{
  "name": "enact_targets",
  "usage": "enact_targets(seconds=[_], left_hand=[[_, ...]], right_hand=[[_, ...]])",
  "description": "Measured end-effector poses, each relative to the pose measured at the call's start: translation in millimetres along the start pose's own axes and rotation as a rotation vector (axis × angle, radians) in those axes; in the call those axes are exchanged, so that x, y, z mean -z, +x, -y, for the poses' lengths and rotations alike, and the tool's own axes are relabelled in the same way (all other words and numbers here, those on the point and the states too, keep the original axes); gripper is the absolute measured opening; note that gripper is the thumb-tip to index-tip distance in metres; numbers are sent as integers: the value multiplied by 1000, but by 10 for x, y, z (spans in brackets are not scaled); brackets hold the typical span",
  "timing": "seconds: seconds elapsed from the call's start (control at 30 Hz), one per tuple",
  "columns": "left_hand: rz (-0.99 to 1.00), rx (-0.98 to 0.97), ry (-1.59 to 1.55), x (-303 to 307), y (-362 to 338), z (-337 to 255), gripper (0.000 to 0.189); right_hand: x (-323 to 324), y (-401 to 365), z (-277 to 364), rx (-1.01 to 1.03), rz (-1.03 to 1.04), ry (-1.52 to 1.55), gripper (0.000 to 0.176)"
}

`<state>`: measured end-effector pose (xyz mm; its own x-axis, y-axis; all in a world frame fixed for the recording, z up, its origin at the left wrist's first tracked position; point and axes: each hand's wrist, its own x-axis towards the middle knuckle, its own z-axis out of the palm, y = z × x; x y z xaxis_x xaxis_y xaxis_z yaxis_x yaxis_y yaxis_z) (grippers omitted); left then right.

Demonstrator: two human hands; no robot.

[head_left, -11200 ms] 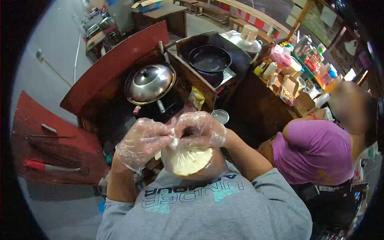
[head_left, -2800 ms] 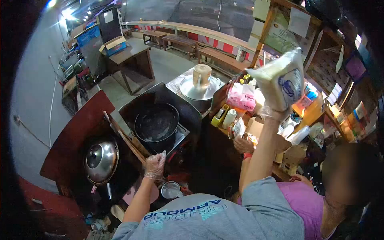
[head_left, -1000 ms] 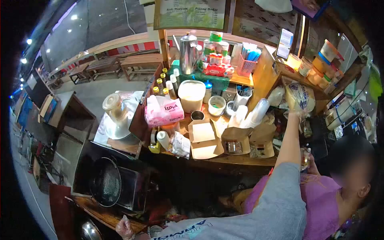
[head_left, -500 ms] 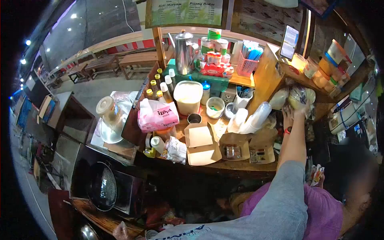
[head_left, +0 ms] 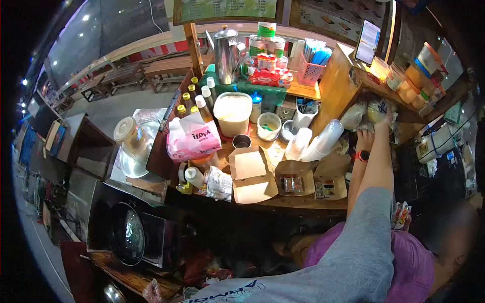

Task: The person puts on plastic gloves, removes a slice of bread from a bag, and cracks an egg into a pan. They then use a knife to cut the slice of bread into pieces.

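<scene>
My right arm, in a grey sleeve, stretches to the shelf at the right. There my right hand [head_left: 386,121] is at a clear plastic bag [head_left: 376,108] with blue print, its fingers hidden by the plastic. Another clear bag [head_left: 353,116] lies just left of it. Low at the left, my left hand [head_left: 151,291] appears in a thin clear plastic glove, fingers drawn together beside the wooden ledge [head_left: 134,275]; what they hold, if anything, is hidden. Alongside my right forearm, a co-worker's hand [head_left: 365,140] with a red-rimmed watch [head_left: 361,155] rests near the bags.
A co-worker in a purple shirt [head_left: 411,257] leans close at the right, holding small packets [head_left: 401,214]. On the counter stand open cardboard boxes [head_left: 252,174], stacked plastic cups [head_left: 323,141], a white tub [head_left: 232,113] and a metal pitcher [head_left: 226,55]. A dark pan [head_left: 127,235] sits at the left.
My right hand has moved up and farther into the bag. The co-worker's watch and forearm show more beside my arm. The whole view has shifted slightly.
</scene>
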<state>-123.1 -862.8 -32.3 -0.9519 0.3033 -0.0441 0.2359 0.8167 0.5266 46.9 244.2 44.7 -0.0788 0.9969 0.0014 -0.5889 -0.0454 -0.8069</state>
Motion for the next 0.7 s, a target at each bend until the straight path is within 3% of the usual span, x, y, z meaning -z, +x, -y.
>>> enact_targets(seconds=[0.07,0.13,0.23,0.33,0.47,0.63,0.7], left_hand=[[0,-4,23,12,-6,-40,28],[-1,-8,47,10,-12,-45,28],[-28,21,-97,-18,-30,13,28],[-25,-6,71,-22,5,-31,28],[-81,-101,64,-62,20,18,29],[-43,-103,128,-35,23,36,28],[-32,-65,118,-53,16,70,28]], right_hand=[[-96,-28,47,-33,60,28,61],[-223,-57,74,-59,-106,-22,57],[-323,-90,69,23,-147,-149,58],[-418,-123,27,8,-229,-173,58],[20,502,-236,-99,-199,-54,61],[592,1196,-570,27,-370,-730,77],[540,1108,-507,101,-394,-983,75]])
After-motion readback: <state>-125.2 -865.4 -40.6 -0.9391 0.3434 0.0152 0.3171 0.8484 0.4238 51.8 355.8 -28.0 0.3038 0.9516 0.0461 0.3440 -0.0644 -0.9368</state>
